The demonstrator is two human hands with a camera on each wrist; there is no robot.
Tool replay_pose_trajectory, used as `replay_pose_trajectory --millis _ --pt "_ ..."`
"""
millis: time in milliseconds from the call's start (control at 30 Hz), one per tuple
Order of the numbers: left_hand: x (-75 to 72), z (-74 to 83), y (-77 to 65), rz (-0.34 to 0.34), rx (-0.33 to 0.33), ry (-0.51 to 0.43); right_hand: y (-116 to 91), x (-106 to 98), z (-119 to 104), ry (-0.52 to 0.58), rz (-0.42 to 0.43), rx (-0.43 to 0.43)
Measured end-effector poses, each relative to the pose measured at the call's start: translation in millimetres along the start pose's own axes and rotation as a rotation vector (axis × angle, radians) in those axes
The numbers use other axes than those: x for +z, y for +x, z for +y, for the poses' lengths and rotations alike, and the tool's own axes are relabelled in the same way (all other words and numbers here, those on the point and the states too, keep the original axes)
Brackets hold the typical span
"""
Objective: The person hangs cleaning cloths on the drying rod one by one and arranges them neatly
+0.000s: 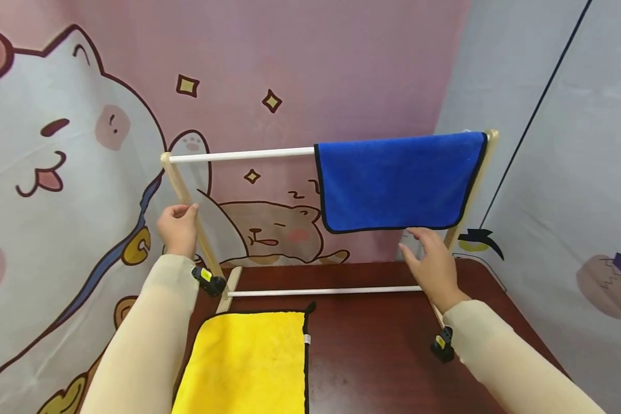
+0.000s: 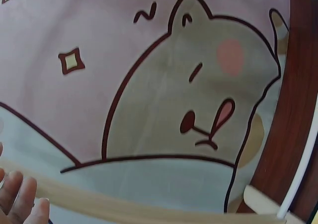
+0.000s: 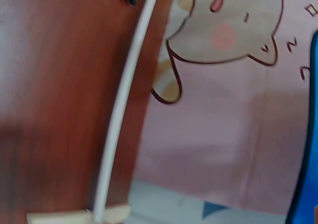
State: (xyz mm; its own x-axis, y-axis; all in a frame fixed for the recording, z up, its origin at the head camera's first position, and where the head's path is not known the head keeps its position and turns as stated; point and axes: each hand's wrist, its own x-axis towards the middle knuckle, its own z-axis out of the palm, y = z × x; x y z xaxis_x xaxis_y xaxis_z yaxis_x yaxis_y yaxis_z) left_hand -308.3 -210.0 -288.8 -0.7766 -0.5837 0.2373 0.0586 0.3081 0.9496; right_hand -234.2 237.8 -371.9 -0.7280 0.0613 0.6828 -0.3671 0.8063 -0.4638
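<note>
A blue towel (image 1: 398, 184) with black edging hangs over the right half of the rack's white top rod (image 1: 243, 154). My right hand (image 1: 434, 267) is just under its lower edge, thumb and forefinger apart, index fingertip close to the hem. In the right wrist view, only the towel's edge (image 3: 305, 149) and a sliver of fingertip show. My left hand (image 1: 179, 227) is at the wooden left post (image 1: 207, 247), its fingers loosely bent and overlapping the post. Several left fingers (image 2: 25, 199) appear in the left wrist view, not wrapped round the wood.
A yellow towel (image 1: 253, 362) with black edging lies flat on the dark red table (image 1: 372, 356), in front of the rack's left side. The white lower rod (image 1: 326, 291) runs just above the table. Printed curtains (image 1: 341, 69) stand behind and beside the rack.
</note>
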Motion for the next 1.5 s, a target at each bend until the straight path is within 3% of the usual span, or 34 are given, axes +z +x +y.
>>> replay_pose_trajectory --millis 133,300,500,900,1233,1500 --pt "-6.6 -1.4 4.7 0.011 -0.018 0.028 -16 20 -6 -0.001 -0.051 -0.003" --pt "-12.1 -5.5 13.0 0.009 -0.087 0.034 -38 49 -17 0.002 -0.115 -0.008" --pt "-15.2 -10.1 21.2 -0.056 -0.128 0.066 -57 78 -31 0.007 -0.164 0.025" --pt "-18.0 -15.0 29.0 -0.187 -0.095 0.091 -85 121 -65 0.015 -0.322 0.059" --pt "-10.4 -16.5 33.3 -0.227 -0.068 0.068 -106 145 -85 0.057 -0.422 0.060" --pt "-10.1 -16.2 35.2 -0.241 -0.039 0.057 -119 158 -104 0.190 -0.631 0.120"
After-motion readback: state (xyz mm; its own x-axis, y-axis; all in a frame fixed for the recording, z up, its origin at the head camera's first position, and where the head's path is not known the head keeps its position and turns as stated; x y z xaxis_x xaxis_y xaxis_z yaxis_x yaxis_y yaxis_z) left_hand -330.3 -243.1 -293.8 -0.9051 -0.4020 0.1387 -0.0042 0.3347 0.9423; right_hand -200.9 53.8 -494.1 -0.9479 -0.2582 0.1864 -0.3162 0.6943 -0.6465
